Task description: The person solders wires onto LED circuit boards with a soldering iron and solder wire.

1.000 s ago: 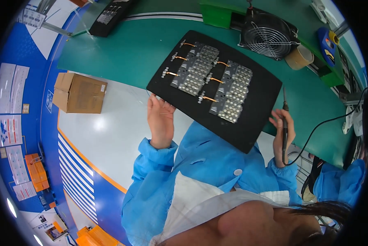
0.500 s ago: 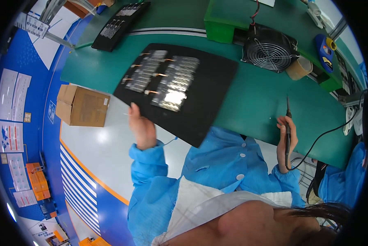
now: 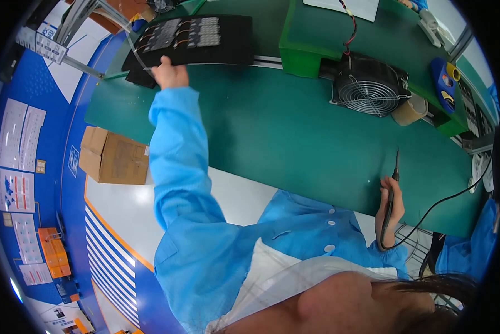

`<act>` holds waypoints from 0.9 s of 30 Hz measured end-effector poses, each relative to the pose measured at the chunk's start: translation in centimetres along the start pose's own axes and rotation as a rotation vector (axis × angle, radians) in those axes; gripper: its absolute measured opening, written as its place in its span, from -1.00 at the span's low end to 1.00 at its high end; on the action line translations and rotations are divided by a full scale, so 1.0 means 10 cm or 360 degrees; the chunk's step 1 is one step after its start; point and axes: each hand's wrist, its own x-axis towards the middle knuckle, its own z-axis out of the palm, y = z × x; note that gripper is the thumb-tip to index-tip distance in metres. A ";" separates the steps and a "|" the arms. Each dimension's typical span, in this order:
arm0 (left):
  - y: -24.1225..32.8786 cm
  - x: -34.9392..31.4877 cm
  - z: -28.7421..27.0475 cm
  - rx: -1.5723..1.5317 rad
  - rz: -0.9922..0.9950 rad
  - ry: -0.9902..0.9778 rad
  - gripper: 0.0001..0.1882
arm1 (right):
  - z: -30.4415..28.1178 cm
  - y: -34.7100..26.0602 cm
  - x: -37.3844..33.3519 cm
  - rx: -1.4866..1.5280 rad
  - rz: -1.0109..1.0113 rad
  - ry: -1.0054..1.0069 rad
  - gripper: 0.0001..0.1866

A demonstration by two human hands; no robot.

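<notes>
At the far left of the green bench, my left hand grips the near edge of a black board. Rows of small silvery pieces with thin orange wires lie on top of it. Its fingers are partly hidden at the edge. Another black board shows partly underneath. On the right, my right hand is closed around a soldering iron, tip pointing away from me. The iron's black cable loops off to the right.
A black fan with a wire guard stands at the back right, beside a tape roll and a green raised shelf. A blue tape dispenser sits farther right. Left of the bench is a cardboard box.
My left hand has carried the black board away from me and to the left, over the other board. My right hand still holds the soldering iron in nearly the same place.
</notes>
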 end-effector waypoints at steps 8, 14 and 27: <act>-1.13 -0.50 1.39 -0.0348 -0.0105 0.0279 -0.64 | -0.01 -0.02 -0.08 -0.0194 -0.0041 0.0061 -0.76; -1.52 -0.62 1.60 -0.0140 -0.0408 0.0072 -0.65 | -0.05 -0.09 -0.06 -0.0301 -0.0079 -0.0050 -0.73; -0.94 -0.96 1.35 0.0480 -0.0907 -0.0803 -0.68 | -0.04 -0.05 -0.09 -0.0286 -0.0034 -0.0007 -0.73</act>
